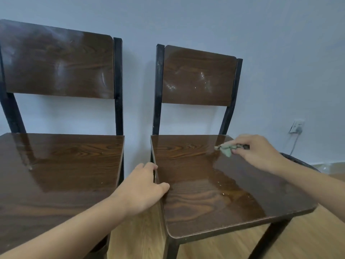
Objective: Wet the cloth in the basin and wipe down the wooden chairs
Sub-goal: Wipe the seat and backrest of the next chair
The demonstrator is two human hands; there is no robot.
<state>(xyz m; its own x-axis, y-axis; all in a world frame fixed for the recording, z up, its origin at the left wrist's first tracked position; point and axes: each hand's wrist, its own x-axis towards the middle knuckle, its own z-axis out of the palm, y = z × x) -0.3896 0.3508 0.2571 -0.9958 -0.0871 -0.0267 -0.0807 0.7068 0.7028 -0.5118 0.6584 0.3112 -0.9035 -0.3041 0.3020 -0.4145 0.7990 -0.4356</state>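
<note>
Two chairs stood side by side against a plain pale wall (280, 53), close together but not touching. Both had dark brown wood-grain seats and backrests with rounded corners, glossy enough to reflect the light, bolted onto square black metal frames with some chipped paint.

The right hand (255, 148) was bunched around a small, crumpled grey-green cloth (226, 148), fingers curled and pinching it, pressing it down on the far right part of the right chair's seat (205, 193), near the back edge. That seat looked streaky, with a shinier band running across it and tiny pale crumbs or specks scattered over the middle. Its backrest (197, 75) had whitish smudges and flecks on it.

The left hand (143, 189) gripped the left edge of the same seat, thumb lying on top of the wood and fingers wrapped down over the side.

The left chair (56, 165) had a smoother-looking seat with a hazy sheen on its backrest.

Underneath was a light wood-plank floor (308, 240). Behind the right forearm a dark curved rim of something round (298, 159) poked out, though I couldn't tell what it was. A white wall socket (296, 126) with a cable plugged in sat low on the wall.
</note>
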